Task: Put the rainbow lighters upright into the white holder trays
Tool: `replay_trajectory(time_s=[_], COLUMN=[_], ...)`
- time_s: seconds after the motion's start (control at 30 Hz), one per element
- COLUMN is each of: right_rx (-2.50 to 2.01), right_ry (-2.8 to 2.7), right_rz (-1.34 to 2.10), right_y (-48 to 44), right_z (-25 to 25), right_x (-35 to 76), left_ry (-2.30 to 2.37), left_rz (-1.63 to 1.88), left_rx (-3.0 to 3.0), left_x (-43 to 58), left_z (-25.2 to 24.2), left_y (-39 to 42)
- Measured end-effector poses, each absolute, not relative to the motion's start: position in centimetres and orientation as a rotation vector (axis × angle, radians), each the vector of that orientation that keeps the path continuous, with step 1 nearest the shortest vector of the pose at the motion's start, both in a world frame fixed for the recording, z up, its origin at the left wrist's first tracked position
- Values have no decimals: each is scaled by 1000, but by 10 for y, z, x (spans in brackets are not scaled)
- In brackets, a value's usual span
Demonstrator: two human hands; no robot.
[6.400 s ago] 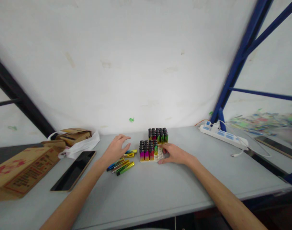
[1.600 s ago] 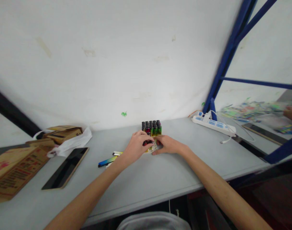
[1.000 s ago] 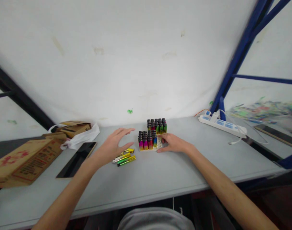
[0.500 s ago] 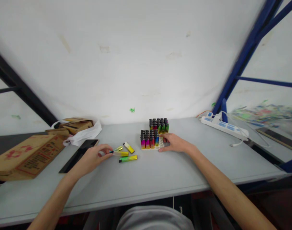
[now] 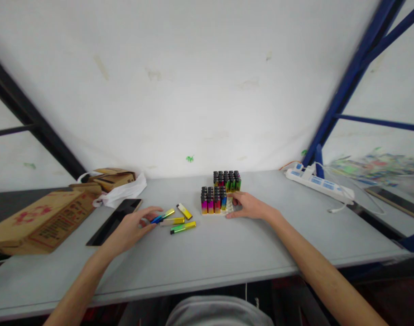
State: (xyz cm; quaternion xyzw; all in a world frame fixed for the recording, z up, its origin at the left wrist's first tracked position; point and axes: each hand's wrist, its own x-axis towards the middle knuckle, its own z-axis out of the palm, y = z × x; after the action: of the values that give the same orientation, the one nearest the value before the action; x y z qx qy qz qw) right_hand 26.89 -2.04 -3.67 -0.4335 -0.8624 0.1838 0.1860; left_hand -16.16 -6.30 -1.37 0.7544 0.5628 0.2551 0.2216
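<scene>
My left hand (image 5: 134, 226) is at the loose lighters, its thumb and fingers apart around the blue end of a blue-and-yellow lighter (image 5: 165, 215). Close by on the table lie a white-and-yellow lighter (image 5: 173, 221), a green-and-yellow lighter (image 5: 183, 227) and another yellow lighter (image 5: 184, 211). To the right, lighters with black tops (image 5: 210, 204) stand upright in rows in a white tray (image 5: 229, 206). My right hand (image 5: 247, 206) grips that tray's right end, thumb at the near corner and fingers at the far side. Bare white slots show beside the hand.
A second block of upright lighters (image 5: 232, 182) stands behind the tray. On the left are a dark phone or tablet (image 5: 115, 222), cardboard boxes (image 5: 40, 222) and a white plastic bag (image 5: 127, 190). A power strip (image 5: 320, 183) with cables lies at the right, near a blue frame post (image 5: 343, 90).
My left thumb has drawn back from the white-and-yellow lighter, opening the hand and showing more of the blue-and-yellow one. My right hand stays on the tray. The view has shifted slightly.
</scene>
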Motion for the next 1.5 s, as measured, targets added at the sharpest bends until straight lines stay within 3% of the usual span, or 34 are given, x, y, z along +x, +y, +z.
replay_trajectory(time_s=[0.17, 0.4, 0.5, 0.67, 1.2, 1.5], right_rx=[-1208, -1211, -1203, -1198, -1200, -1196], right_ry=[-2422, -2420, -2432, -2429, -2414, -2419], right_rz=[531, 502, 493, 502, 527, 513], right_y=[-20, -18, -18, -20, -19, -19], right_z=[-37, -40, -40, -36, -39, -39], right_x=[269, 270, 269, 268, 268, 268], left_ry=[1613, 1329, 1114, 843, 1268, 1088], left_rz=[1016, 1498, 1431, 1191, 1223, 1134], left_rx=[1800, 1068, 936, 1211, 1772, 1536], left_x=[-161, -128, -94, -35, -3, -6], left_z=[-8, 11, 26, 46, -1, 5], left_y=[-66, -48, -46, -52, -39, -43])
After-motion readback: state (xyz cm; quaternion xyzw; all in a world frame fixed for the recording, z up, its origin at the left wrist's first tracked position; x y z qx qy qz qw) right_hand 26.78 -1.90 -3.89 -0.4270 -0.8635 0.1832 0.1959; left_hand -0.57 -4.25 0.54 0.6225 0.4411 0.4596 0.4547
